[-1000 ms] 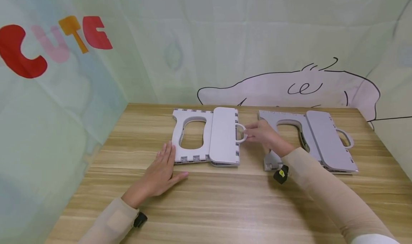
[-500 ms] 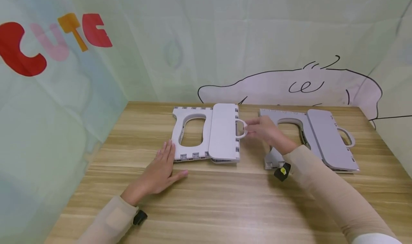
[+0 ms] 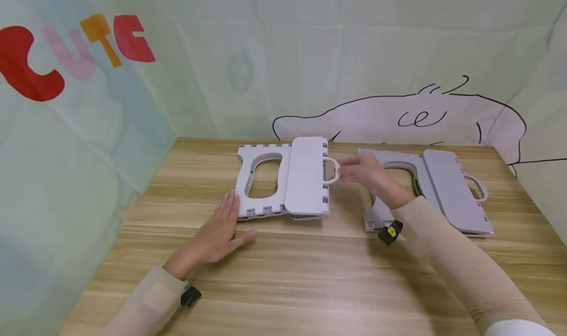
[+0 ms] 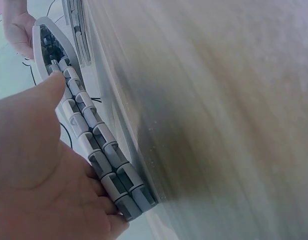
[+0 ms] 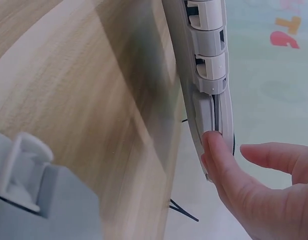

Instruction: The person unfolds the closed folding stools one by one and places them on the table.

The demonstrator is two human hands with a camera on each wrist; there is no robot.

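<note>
The white folded stool point(image 3: 303, 176) lies between the hands; the left hand point(image 3: 217, 235), unclenched, touches its end with straight fingers; the right hand's point(image 3: 367, 171) extended fingers touch its handle point(image 3: 332, 181), thumb apart, not clasping; a grey folded stool point(image 3: 454, 191) sits right of that hand.

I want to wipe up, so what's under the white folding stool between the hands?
Through the opening in the white folding stool, wood-grain tabletop shows. Most of the area beneath its solid panels is covered, so anything there cannot be seen.
</note>
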